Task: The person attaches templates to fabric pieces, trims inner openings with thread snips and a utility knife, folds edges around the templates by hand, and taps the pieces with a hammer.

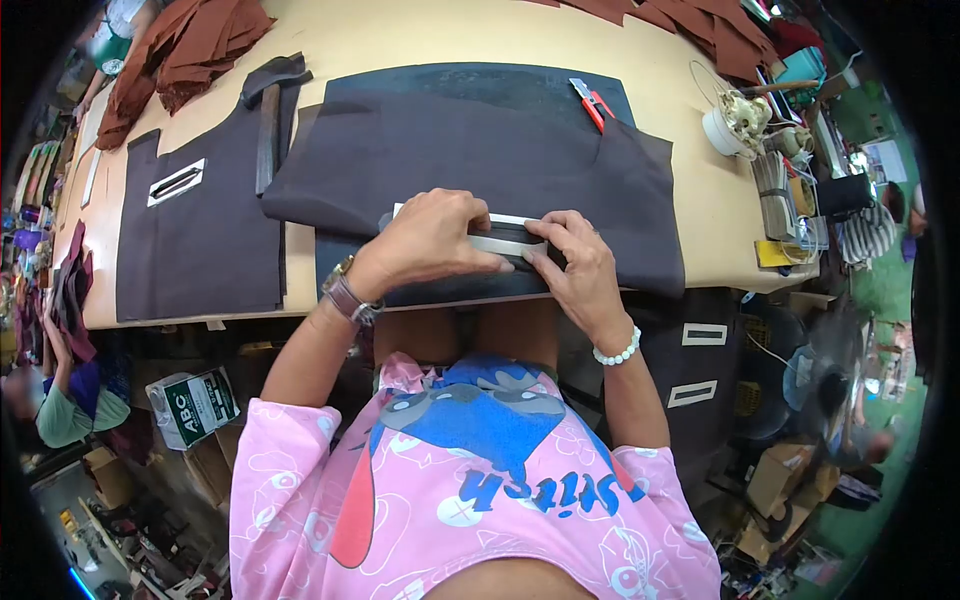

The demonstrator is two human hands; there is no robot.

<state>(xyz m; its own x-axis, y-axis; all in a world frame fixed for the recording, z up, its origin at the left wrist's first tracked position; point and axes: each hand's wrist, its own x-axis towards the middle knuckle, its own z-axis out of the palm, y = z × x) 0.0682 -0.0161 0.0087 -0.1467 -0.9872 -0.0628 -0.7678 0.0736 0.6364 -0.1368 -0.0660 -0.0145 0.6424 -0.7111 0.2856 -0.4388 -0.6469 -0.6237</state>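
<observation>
Dark fabric (470,155) lies over a dark mat (450,78) on the table, its near edge under both hands. My left hand (435,235) is closed on the left part of a white-framed strip (497,245), thumb and fingers on its two long sides. At the strip's right end, my right hand (575,262) pinches it between thumb and fingers. Dark material shows inside the white frame. Part of the strip is hidden behind the fingers of my left hand.
A red cutter (592,103) lies on the mat's far right. At left, another dark piece (215,235) bears a white frame (176,183), beside a dark bar (268,140). Brown fabric (190,55) is piled far left. A white cup (722,132) stands right. A person's arm (58,345) shows far left.
</observation>
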